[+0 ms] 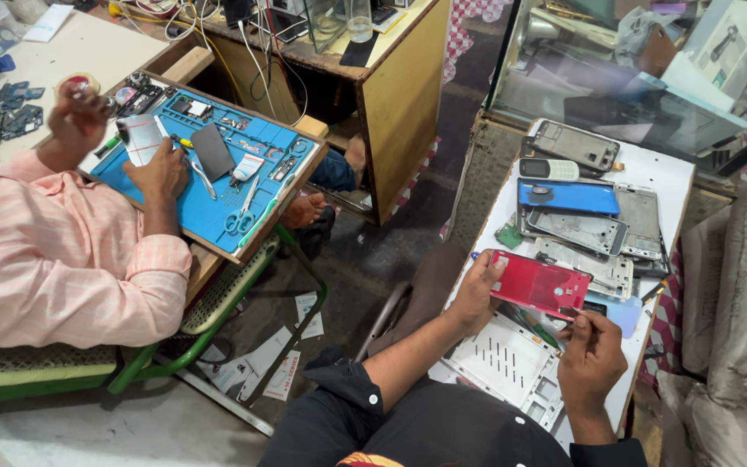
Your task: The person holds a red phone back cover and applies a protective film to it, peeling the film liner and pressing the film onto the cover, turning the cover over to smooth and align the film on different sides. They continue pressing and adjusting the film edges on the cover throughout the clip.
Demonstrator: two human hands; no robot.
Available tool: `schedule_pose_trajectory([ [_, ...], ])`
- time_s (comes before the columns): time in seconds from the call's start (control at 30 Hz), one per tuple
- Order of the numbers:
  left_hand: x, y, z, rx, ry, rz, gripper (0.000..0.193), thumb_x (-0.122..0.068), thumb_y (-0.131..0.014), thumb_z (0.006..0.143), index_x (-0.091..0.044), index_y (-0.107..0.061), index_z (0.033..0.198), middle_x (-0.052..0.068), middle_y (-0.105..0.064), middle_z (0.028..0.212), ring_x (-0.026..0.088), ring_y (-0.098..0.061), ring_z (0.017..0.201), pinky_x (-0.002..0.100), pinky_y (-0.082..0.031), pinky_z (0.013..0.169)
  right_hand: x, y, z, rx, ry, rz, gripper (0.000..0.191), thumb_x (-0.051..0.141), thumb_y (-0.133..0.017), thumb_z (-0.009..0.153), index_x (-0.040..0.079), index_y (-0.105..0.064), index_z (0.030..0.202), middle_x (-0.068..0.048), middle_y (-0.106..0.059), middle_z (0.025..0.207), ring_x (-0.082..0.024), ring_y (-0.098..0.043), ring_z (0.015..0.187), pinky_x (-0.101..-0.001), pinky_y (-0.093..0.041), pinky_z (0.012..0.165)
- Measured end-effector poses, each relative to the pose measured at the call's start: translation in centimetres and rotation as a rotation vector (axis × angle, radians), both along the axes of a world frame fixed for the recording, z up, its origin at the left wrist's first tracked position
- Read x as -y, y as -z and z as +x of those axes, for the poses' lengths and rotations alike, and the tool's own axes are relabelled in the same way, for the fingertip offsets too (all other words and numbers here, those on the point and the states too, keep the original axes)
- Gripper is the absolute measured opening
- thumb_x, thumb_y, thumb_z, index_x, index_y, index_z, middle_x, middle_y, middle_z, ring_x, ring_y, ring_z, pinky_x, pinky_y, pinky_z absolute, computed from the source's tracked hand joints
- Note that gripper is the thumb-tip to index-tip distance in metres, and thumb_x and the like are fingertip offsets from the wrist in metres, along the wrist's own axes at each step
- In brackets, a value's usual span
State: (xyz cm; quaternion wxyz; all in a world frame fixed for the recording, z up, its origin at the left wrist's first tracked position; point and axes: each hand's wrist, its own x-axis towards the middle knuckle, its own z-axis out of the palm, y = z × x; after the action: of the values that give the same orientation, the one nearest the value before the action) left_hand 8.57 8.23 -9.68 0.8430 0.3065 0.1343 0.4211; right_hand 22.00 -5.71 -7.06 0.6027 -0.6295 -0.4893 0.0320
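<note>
The person's left hand (475,290) grips the near left end of one red phone back cover (540,284), thumb on top, fingers curled under its edge. The right hand (592,353) is closed, fingertips pinched at the cover's lower right edge; whether a small tool sits in that pinch cannot be told. The cover hangs tilted above a white table (663,169), at about 6 o'clock from the heap of phone parts there.

Counted on that table: one blue back cover (568,196) at 12 o'clock from the red one, one small keypad phone (549,169) just beyond it, one grey phone frame (574,143) at the far edge, and at least three more silver-grey frames (583,231) overlapping between blue and red. One white perforated panel (505,359) lies under the hands at 6 o'clock.

At 10 o'clock, well apart, another person in a pink striped shirt (54,259) works with two hands over one blue mat in a wooden tray (201,207). The tray holds one pair of scissors (241,216), one dark grey slab (212,151), one pair of tweezers and several small parts too small to count. That person's hand nearer the tray rests on the mat; the other is raised, holding a small round object.

At 1 o'clock stands a glass display case (616,86), its contents blurred by reflections.
</note>
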Motion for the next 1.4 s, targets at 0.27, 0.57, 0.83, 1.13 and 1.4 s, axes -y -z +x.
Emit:
schedule_pose_trajectory([
  [0.27, 0.1, -0.1, 0.0, -0.034, 0.029, 0.078, 0.028, -0.028, -0.053, 0.111, -0.009, -0.046, 0.131, 0.005, -0.063, 0.107, 0.011, -0.063, 0.083, 0.028, -0.052, 0.062, 0.1, -0.6, -0.3, 0.014, -0.007, 0.06, 0.011, 0.003, -0.059, 0.112, -0.007, -0.059, 0.118, -0.015, -0.066, 0.109, -0.015, -0.068, 0.083, -0.0273, -0.059, 0.074],
  [0.57, 0.2, -0.2, -0.2, -0.041, 0.033, 0.066, 0.037, -0.031, -0.056, 0.108, -0.009, -0.045, 0.135, 0.005, -0.064, 0.11, 0.012, -0.064, 0.086, 0.028, -0.054, 0.066, 0.2, -1.4, -0.7, 0.074, 0.016, 0.02, 0.01, 0.003, -0.064, 0.108, -0.006, -0.064, 0.114, -0.014, -0.069, 0.099, -0.014, -0.069, 0.08, -0.0259, -0.055, 0.069],
  [0.83, 0.0, -0.5, -1.3, 0.151, 0.133, 0.139, 0.05, -0.036, -0.058, 0.108, -0.003, -0.047, 0.144, 0.012, -0.067, 0.114, 0.019, -0.069, 0.091, 0.033, -0.058, 0.083, 0.2, -1.1, -0.6, 0.04, 0.063, -0.055, 0.013, 0.006, -0.067, 0.108, -0.005, -0.069, 0.113, -0.011, -0.071, 0.086, -0.012, -0.07, 0.075, -0.024, -0.053, 0.066],
  [1.13, 0.0, 0.7, -0.2, -0.011, 0.139, 0.159, 0.034, -0.018, -0.062, 0.103, 0.0, -0.055, 0.132, 0.01, -0.068, 0.116, 0.02, -0.071, 0.099, 0.037, -0.06, 0.087, 0.2, -1.8, -1.1, 0.098, 0.002, -0.082, 0.013, 0.007, -0.07, 0.103, -0.001, -0.072, 0.113, -0.01, -0.073, 0.09, -0.01, -0.071, 0.077, -0.0238, -0.055, 0.067],
  [1.4, 0.3, 2.7, 0.3, -0.165, 0.151, 0.361, 0.026, -0.019, -0.055, 0.113, 0.002, -0.06, 0.128, 0.009, -0.069, 0.105, 0.016, -0.068, 0.091, 0.033, -0.058, 0.086, 0.0, -2.5, -1.7, 0.165, -0.042, -0.146, 0.014, 0.008, -0.075, 0.095, 0.002, -0.074, 0.108, -0.008, -0.072, 0.08, -0.01, -0.067, 0.068, -0.026, -0.052, 0.062],
])
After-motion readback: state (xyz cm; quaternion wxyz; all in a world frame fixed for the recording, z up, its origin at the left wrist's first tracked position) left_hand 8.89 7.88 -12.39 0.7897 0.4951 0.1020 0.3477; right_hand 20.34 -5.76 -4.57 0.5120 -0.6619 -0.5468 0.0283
